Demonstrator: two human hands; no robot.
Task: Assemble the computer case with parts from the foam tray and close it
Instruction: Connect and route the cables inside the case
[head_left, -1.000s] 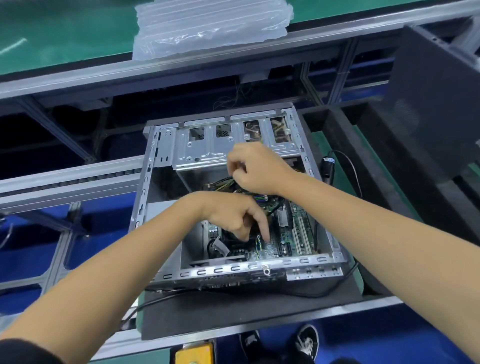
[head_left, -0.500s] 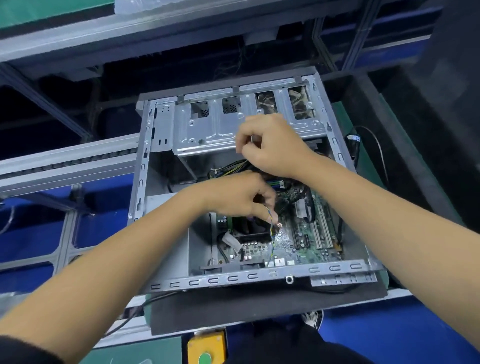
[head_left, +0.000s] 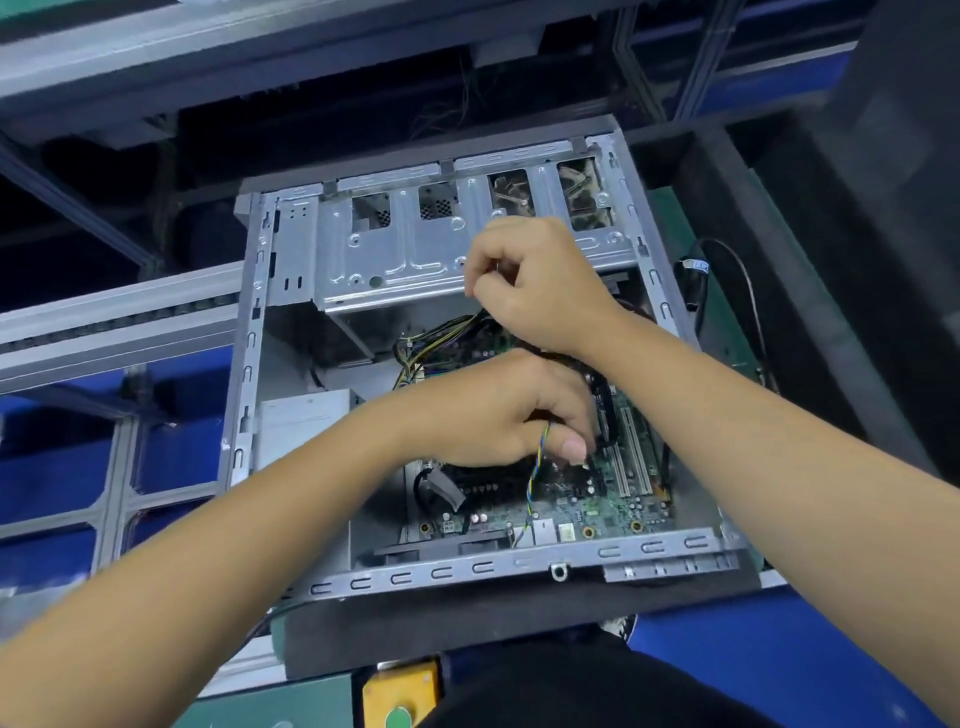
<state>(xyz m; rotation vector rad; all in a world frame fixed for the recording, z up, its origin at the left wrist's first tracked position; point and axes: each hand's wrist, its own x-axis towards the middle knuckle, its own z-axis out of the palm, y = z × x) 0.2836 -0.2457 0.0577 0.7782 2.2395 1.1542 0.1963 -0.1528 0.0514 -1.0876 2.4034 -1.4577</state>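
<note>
At frame centre, inside the open computer case (head_left: 249, 364), the left hand (head_left: 493, 410) pinches a thin fan wire (head_left: 537, 467) running down toward the motherboard (head_left: 597, 499) connector below, while the right hand (head_left: 540, 280), fingers closed, hovers above.

A single wide-angle camera sat on the person's head and looked forward and steeply down, so there was no second view to share any part of the scene with. It stood close over the open computer case (head_left: 488, 374), which filled the middle of the frame with its side opening facing the lens. Both forearms ran up from the bottom corners toward the centre, ending in the left hand (head_left: 498, 410) and the right hand (head_left: 540, 280). The wide lens bowed the straight conveyor rail (head_left: 119, 312) at the left edge. The person's own dark clothing (head_left: 571, 686) showed at the bottom edge.
</note>
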